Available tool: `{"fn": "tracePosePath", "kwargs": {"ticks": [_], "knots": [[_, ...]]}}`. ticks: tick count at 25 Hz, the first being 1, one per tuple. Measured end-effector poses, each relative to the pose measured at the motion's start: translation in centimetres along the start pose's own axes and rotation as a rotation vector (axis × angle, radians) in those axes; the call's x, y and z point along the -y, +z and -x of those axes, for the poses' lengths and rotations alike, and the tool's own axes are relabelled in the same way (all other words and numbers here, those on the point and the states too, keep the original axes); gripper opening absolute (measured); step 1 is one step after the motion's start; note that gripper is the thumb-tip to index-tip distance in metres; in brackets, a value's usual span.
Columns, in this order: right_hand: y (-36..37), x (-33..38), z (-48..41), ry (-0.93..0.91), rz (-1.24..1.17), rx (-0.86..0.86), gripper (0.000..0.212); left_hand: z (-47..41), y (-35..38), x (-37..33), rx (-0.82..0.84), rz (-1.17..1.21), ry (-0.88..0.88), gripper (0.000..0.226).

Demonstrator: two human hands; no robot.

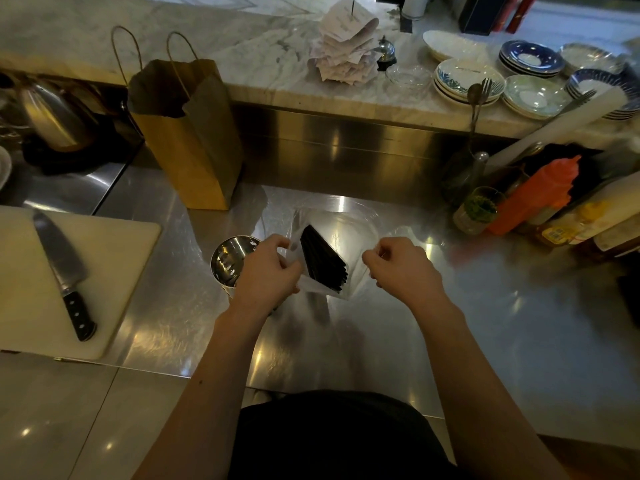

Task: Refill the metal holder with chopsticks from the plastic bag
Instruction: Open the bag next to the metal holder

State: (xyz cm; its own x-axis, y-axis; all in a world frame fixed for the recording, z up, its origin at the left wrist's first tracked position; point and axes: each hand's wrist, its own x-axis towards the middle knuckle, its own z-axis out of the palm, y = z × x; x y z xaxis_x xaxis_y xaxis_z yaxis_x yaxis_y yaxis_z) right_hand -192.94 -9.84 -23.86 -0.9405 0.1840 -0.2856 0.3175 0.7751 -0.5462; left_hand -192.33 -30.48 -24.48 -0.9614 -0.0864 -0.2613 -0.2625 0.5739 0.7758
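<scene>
Head view looks down on a steel desk (398, 341) where two bare hands hold a clear plastic bag (318, 289) just above the surface. Left hand (268, 271) pinches the bag's left edge, its fingers (284, 245) curled tight on the plastic. Right hand (403, 268) grips the right edge the same way, fingers folded down onto the film. Between the hands, a bundle of black chopsticks (322, 259) sits inside the bag, tilted, with its near ends fanned toward the person. A shiny metal holder (228, 261) with slots in its wall stands upright on the desk, just left of the left hand and partly hidden behind it; whether anything lies inside cannot be told. Farther left, a knife (62, 271) lies on a white cutting board (114, 265). A brown paper bag (187, 133) stands behind the holder. An orange squeeze bottle (540, 195) leans at the right, and stacked plates (464, 81) rest on the marble ledge beyond.
</scene>
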Motion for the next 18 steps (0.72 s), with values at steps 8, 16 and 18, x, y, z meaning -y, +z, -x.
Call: {"fn": "tracePosePath", "kwargs": {"ticks": [8, 16, 18], "knots": [[0.6, -0.4, 0.4, 0.014, 0.078, -0.098, 0.02, 0.6, 0.1, 0.1, 0.018, 0.036, 0.001, 0.038], [-1.2, -0.2, 0.3, 0.033, -0.006, -0.167, 0.02, 0.5, -0.9, -0.4, -0.09, 0.089, 0.015, 0.038], [-1.6, -0.9, 0.0, 0.072, -0.035, -0.177, 0.02, 0.3, -1.2, -0.3, -0.105, 0.104, -0.011, 0.036]]}}
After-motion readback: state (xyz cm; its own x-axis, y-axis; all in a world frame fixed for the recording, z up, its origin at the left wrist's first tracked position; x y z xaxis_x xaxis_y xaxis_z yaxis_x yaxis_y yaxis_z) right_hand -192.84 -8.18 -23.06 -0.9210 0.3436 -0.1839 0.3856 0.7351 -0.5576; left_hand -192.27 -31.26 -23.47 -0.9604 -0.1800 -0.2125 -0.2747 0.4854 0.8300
